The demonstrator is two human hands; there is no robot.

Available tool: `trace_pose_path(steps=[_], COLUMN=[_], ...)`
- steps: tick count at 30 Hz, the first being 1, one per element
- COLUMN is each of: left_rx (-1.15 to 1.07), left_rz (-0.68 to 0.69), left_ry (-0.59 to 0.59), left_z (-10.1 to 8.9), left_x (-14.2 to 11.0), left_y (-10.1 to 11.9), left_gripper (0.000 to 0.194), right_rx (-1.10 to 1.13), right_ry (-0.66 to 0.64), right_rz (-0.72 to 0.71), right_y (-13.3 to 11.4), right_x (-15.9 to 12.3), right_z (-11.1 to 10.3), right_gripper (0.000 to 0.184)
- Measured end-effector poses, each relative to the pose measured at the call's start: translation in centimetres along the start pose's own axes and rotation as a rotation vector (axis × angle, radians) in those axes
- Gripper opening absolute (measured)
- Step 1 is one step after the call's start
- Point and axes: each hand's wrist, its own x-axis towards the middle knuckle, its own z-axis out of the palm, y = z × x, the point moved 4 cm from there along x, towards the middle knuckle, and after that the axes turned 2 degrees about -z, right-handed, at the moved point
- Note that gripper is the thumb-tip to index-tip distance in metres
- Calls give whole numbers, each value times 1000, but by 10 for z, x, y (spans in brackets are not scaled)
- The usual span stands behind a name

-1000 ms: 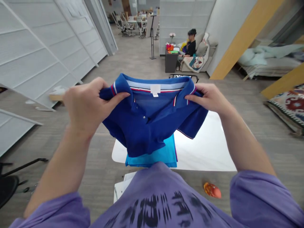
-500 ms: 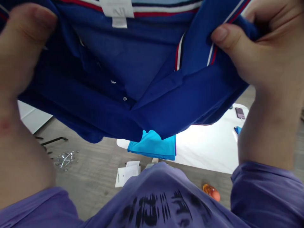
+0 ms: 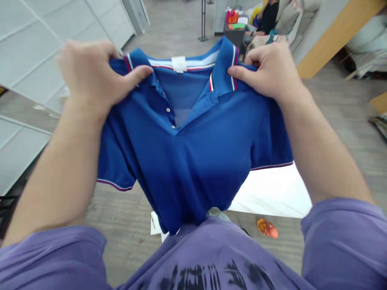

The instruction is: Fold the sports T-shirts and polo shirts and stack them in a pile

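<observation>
A blue polo shirt [image 3: 196, 149] hangs spread in front of me, its buttoned front facing me and its collar at the top. My left hand [image 3: 99, 72] is closed on the shoulder beside the collar, thumb on the near side. On the other shoulder, my right hand [image 3: 266, 70] pinches the cloth next to the striped collar edge. Both short sleeves hang down with thin striped hems. A white label [image 3: 179, 63] shows inside the neck. The lower hem falls close to my body, and the shirt hides much of the table behind it.
Behind the shirt stands a white table [image 3: 272, 191]. An orange object [image 3: 267, 228] lies on the floor near it. Paper [image 3: 155, 223] shows at lower left. Further off, a person [image 3: 266, 18] sits on a sofa by a dark cabinet [image 3: 234, 35] holding coloured items.
Both hands first came up close to the camera with the polo shirt, then moved back out. The shirt now hangs fuller and flatter, with both sleeves down, covering the light-blue cloth on the table.
</observation>
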Motion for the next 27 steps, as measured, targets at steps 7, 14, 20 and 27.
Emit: trace_pose_path(steps=[7,14,20,27], left_rx=[-171,-324,-151,-121], left_rz=[-118,-294,-654,-890], left_ry=[-359,-542,-826,-965], left_z=[343,522,434,335], left_x=[25,-116,-372,-514], left_y=[-45,-111,-148,-137], left_gripper=[91,63,63,43], right_rx=[108,152,228,406], right_ry=[-238,-293,-444,-679], right_rz=[326,762,1323,1486], right_y=[153,157,29,-50], right_x=[17,-182,-420,-470], right_z=[314,476,429,397], right_gripper=[64,71,64,35])
